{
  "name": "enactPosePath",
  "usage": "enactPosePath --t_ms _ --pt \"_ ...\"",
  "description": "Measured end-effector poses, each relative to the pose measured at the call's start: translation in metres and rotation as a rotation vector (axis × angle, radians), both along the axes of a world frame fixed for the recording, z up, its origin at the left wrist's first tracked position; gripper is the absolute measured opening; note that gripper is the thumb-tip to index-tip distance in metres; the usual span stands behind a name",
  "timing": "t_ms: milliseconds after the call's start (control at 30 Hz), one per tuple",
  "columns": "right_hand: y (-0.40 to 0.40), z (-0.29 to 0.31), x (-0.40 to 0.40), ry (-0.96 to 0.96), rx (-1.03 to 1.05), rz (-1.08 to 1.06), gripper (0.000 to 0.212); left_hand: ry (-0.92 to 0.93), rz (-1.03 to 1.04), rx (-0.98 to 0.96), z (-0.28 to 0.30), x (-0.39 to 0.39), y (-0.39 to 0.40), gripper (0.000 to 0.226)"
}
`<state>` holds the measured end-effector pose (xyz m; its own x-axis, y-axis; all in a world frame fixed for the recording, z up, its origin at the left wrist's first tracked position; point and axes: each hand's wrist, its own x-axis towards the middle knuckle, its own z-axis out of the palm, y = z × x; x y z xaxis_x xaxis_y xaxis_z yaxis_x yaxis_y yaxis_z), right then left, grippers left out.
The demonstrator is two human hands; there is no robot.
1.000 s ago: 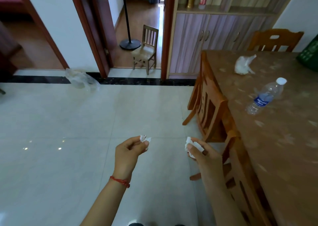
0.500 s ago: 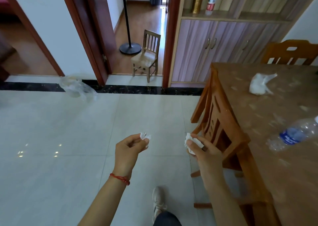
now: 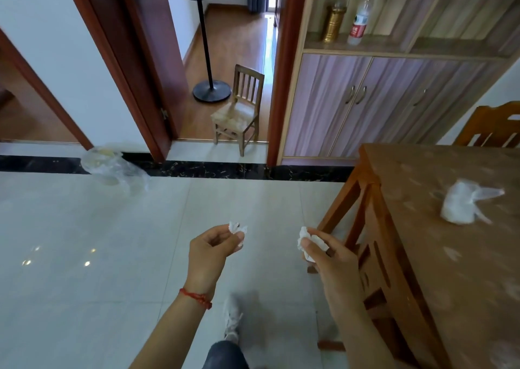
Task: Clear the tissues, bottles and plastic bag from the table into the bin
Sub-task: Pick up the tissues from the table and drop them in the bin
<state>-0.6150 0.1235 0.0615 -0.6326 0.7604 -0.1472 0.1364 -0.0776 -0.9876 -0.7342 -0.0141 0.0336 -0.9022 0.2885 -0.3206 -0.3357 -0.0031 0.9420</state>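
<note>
A person walks across a tiled floor with a crumpled tissue pinched in each hand: the left hand [image 3: 209,252] closes thumb and fingertips on a small tissue wad [image 3: 237,228], while the right hand [image 3: 327,259] clamps its fingers around a larger crumpled tissue [image 3: 308,242]. On the wooden table [image 3: 422,256] to the right, a bunched plastic bag [image 3: 464,204] waits uncollected. A bin lined with clear plastic [image 3: 108,163] appears to stand by the doorway ahead. The carrying step looks under way; next would come reaching the bin and releasing both tissues over its mouth.
</note>
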Motion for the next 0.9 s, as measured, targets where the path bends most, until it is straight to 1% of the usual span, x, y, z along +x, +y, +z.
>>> enactPosePath --t_ms 67,133,167,267,367,633,733,900 --pt "0.019 -0.005 -0.031 -0.015 -0.012 -0.027 0.020 0.003 -0.023 -0.003 -0.004 -0.034 0.021 0.007" --pt "0.037 -0.008 -0.064 -0.031 -0.007 -0.043 0.013 0.013 -0.053 -0.008 -0.006 -0.069 0.042 0.002" --pt "0.045 -0.009 -0.081 -0.035 -0.007 -0.049 0.011 0.018 -0.066 -0.013 -0.007 -0.087 0.053 0.006" --pt "0.068 -0.009 -0.131 -0.052 -0.013 -0.079 0.019 0.013 -0.097 -0.024 -0.006 -0.137 0.082 0.001" --pt "0.093 -0.008 -0.171 -0.045 -0.031 -0.108 0.021 0.019 -0.132 -0.017 -0.002 -0.181 0.109 0.005" --pt "0.164 -0.015 -0.253 -0.058 -0.113 -0.187 0.019 0.001 -0.208 -0.036 -0.007 -0.270 0.189 0.008" --pt "0.201 -0.017 -0.285 -0.066 -0.113 -0.185 0.012 0.004 -0.224 -0.038 -0.012 -0.302 0.228 0.006" --pt "0.273 -0.021 -0.338 -0.054 -0.095 -0.204 0.014 0.034 -0.257 -0.039 -0.014 -0.352 0.298 0.008"
